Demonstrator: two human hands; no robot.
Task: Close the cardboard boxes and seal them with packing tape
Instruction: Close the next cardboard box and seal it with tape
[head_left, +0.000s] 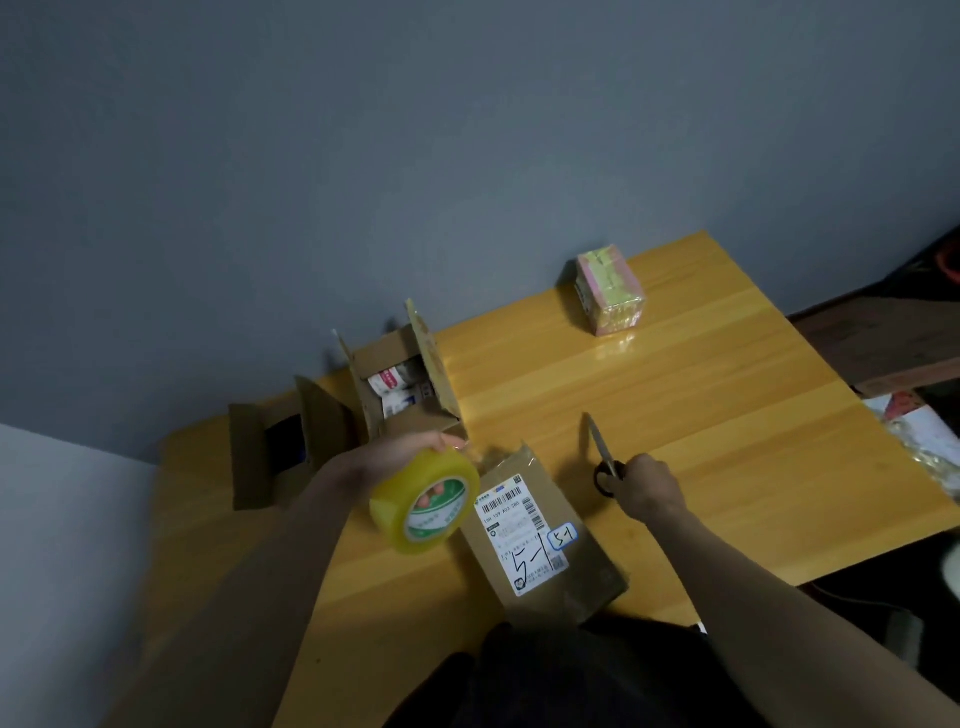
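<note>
A closed cardboard box (582, 571) with a white shipping label marked "51" lies at the near table edge. My left hand (410, 449) holds a yellow packing tape roll (423, 501) just left of it, a strip of tape running from the roll to the box's far end. My right hand (644, 486) grips black-handled scissors (602, 452), blades pointing away, right of the box. Two open cardboard boxes stand behind: one (410, 374) with packets inside, and a darker one (280, 441) at far left.
A pink and yellow wrapped box (610, 288) sits at the far side of the yellow wooden table (701, 415), against the grey wall. A dark bench and some plastic-wrapped items (924, 436) lie off the table's right edge.
</note>
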